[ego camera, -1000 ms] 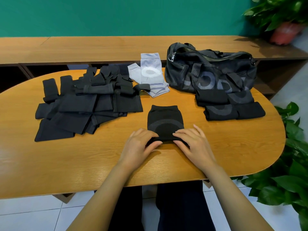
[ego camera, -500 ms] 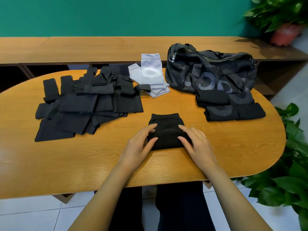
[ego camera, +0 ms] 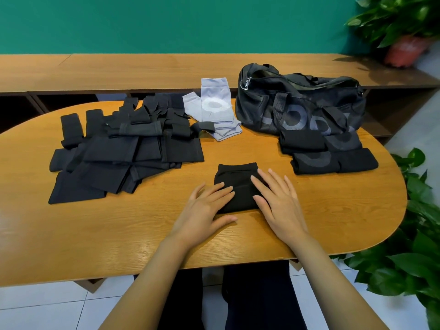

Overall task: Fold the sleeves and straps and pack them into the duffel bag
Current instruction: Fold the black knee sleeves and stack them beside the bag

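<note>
lying at left of wooden counter (ego camera: 95,234): loose pile of black sleeves and straps (ego camera: 123,158). pale grey sleeves (ego camera: 214,110) at pile's far right corner. centre: left grip (ego camera: 204,210), fingers straight, flat on left edge of folded black sleeve (ego camera: 235,173); right grip (ego camera: 281,206) likewise flat, holding nothing, pressing its right half. right: stack of folded black sleeves (ego camera: 331,153) just in front of black duffel bag (ego camera: 300,103).
</note>
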Demonstrator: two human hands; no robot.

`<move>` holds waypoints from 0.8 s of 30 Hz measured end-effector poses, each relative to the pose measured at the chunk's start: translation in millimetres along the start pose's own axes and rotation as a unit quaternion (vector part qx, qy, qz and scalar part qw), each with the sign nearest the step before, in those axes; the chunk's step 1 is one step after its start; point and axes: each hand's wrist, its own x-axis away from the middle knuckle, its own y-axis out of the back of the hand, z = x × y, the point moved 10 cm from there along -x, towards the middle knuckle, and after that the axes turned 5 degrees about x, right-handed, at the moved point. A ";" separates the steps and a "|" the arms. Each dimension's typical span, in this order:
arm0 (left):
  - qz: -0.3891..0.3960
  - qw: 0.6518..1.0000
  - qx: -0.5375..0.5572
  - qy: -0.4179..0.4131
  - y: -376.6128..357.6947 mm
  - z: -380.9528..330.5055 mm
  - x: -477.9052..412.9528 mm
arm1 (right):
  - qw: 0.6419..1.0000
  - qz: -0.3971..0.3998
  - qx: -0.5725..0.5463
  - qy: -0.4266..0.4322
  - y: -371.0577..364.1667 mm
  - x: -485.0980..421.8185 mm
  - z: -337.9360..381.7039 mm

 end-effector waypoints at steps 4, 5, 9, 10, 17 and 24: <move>0.027 0.999 0.001 0.023 -5.3 5.4 -2.5 | 0.998 0.060 0.021 0.028 -9.6 -0.5 8.0; 0.028 0.999 0.004 0.028 -6.0 6.6 -2.5 | 0.996 0.076 0.026 0.029 -12.5 -0.6 8.6; 0.022 0.999 0.013 0.040 -5.1 9.3 -3.2 | 0.990 0.133 0.043 0.021 -23.4 -0.3 7.0; 0.017 0.999 0.014 0.041 -4.2 10.0 -3.2 | 0.989 0.137 0.042 0.019 -24.3 -0.2 6.6; -0.057 0.997 0.027 0.038 9.1 11.7 0.2 | 0.988 0.152 0.017 0.014 -20.1 0.2 9.6; -0.077 0.991 0.088 0.060 17.2 13.9 3.0 | 0.988 0.133 -0.065 -0.049 -2.9 0.2 6.0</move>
